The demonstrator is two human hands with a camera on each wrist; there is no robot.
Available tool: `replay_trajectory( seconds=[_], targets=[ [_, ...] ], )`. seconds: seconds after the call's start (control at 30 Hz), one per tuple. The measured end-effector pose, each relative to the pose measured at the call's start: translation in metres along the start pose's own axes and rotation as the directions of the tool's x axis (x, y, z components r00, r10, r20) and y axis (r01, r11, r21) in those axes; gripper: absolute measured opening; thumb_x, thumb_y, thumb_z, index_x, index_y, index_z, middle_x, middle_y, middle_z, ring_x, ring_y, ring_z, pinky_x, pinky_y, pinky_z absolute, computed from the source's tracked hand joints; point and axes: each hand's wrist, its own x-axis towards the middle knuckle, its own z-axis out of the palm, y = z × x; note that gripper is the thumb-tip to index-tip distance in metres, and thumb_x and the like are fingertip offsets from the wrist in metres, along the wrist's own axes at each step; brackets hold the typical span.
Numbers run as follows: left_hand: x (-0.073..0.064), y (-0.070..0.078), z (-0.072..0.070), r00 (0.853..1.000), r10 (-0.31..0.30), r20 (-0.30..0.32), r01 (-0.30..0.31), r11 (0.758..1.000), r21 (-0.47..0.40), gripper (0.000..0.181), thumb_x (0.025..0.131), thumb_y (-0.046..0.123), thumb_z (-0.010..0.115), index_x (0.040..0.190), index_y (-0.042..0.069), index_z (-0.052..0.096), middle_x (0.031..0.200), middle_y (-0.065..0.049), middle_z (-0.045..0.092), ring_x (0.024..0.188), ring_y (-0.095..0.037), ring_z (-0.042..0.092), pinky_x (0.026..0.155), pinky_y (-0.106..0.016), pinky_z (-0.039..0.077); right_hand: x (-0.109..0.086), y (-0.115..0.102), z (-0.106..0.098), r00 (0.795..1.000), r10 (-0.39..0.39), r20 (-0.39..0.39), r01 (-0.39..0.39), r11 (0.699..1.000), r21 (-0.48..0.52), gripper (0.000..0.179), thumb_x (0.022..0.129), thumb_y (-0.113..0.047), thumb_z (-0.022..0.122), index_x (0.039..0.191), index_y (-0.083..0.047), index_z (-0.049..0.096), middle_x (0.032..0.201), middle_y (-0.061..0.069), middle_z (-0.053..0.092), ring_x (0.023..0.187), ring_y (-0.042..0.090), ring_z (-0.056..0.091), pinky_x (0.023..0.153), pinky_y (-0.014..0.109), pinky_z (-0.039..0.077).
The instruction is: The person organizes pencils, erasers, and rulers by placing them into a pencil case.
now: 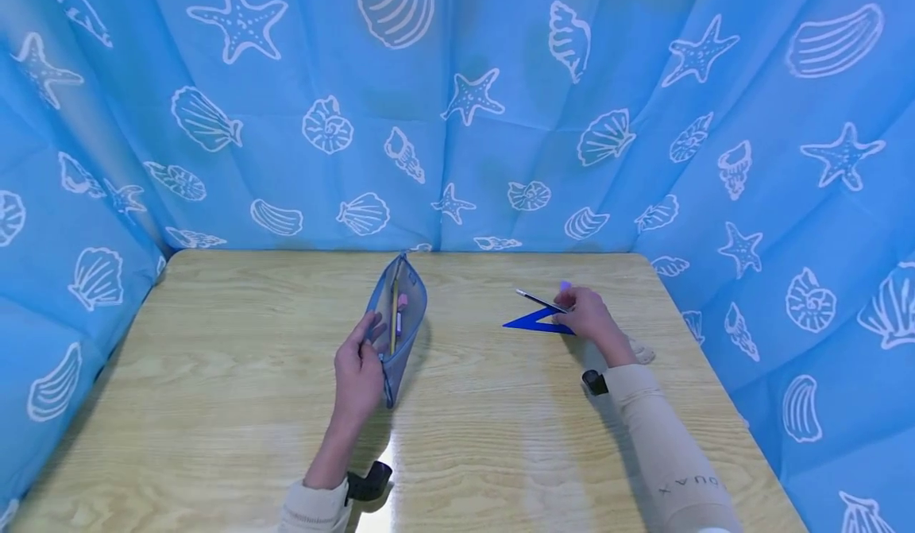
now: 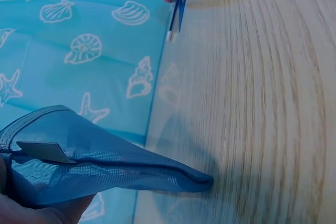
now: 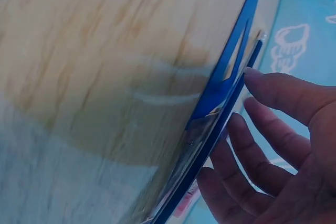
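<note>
In the head view my left hand [image 1: 360,370] grips the near left side of a blue mesh zip pouch [image 1: 415,291], its mouth spread wide. Inside lie a yellowish pencil [image 1: 394,310], a pink eraser [image 1: 403,302] and a small white-and-purple stick [image 1: 399,324]. Across to the right, my right hand [image 1: 586,314] pinches a dark pencil [image 1: 536,300] with a pale end. Right under that pencil is a blue triangular set square [image 1: 532,322], overlapped by the fingers. The right wrist view shows the thumb against the dark pencil [image 3: 210,145], the other fingers curled behind, and something clear alongside.
A small purple item [image 1: 565,285] shows just beyond my right hand. Near the right wrist a pale object [image 1: 642,352] lies partly hidden on the wooden table [image 1: 214,358]. A blue curtain [image 1: 500,40] with shell prints hangs behind the table and along both sides.
</note>
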Motion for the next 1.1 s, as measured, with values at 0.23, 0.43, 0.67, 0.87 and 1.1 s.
replay_trajectory(
  seconds=[0.23, 0.43, 0.67, 0.87, 1.1],
  targets=[
    [0.001, 0.001, -0.002, 1.000, 0.000, 0.002, 0.000, 1.000, -0.004, 0.051, 0.101, -0.009, 0.024, 0.150, -0.013, 0.037, 0.150, -0.029, 0.047, 0.134, -0.043, 0.053, 0.104, -0.041, 0.052, 0.008, 0.005, 0.003, 1.000, -0.008, 0.024, 0.009, 0.999, -0.045, 0.023, 0.091, -0.004, 0.069, 0.111, 0.008, 0.069, 0.104, 0.023, 0.069, 0.099, 0.036, 0.064, 0.090, 0.049, 0.054],
    [0.001, 0.000, -0.003, 1.000, 0.002, 0.008, -0.002, 1.000, -0.007, 0.051, 0.101, -0.009, 0.024, 0.150, -0.013, 0.035, 0.151, -0.029, 0.046, 0.135, -0.044, 0.052, 0.105, -0.041, 0.052, 0.012, 0.008, 0.004, 1.000, -0.014, 0.021, 0.015, 0.999, -0.051, 0.012, 0.090, 0.000, 0.068, 0.100, 0.005, 0.071, 0.092, 0.015, 0.069, 0.088, 0.027, 0.063, 0.083, 0.040, 0.054],
    [0.000, 0.002, -0.002, 1.000, 0.013, 0.022, -0.014, 1.000, 0.018, 0.050, 0.101, -0.008, 0.025, 0.150, -0.013, 0.035, 0.150, -0.029, 0.047, 0.134, -0.044, 0.052, 0.105, -0.043, 0.051, 0.013, 0.003, 0.004, 0.996, -0.029, 0.090, 0.038, 0.995, -0.095, 0.014, 0.093, 0.001, 0.060, 0.104, 0.006, 0.066, 0.089, 0.013, 0.063, 0.081, 0.025, 0.058, 0.073, 0.033, 0.050],
    [-0.002, 0.001, -0.002, 1.000, -0.009, 0.027, 0.008, 1.000, 0.020, 0.050, 0.102, -0.007, 0.025, 0.151, -0.012, 0.035, 0.151, -0.027, 0.047, 0.135, -0.042, 0.053, 0.105, -0.041, 0.052, 0.009, 0.001, 0.005, 0.992, 0.012, 0.127, 0.006, 0.990, -0.139, 0.019, 0.099, -0.003, 0.054, 0.113, 0.006, 0.063, 0.093, 0.013, 0.061, 0.084, 0.025, 0.057, 0.075, 0.033, 0.050],
    [-0.001, 0.001, -0.002, 0.999, -0.006, 0.041, 0.005, 1.000, 0.027, 0.051, 0.101, -0.008, 0.025, 0.151, -0.012, 0.034, 0.152, -0.028, 0.045, 0.136, -0.044, 0.051, 0.107, -0.044, 0.049, 0.001, -0.011, 0.003, 0.994, 0.003, 0.107, 0.008, 0.994, -0.105, 0.020, 0.101, -0.002, 0.050, 0.115, 0.007, 0.062, 0.098, 0.017, 0.063, 0.086, 0.027, 0.059, 0.077, 0.036, 0.052]
  ],
)
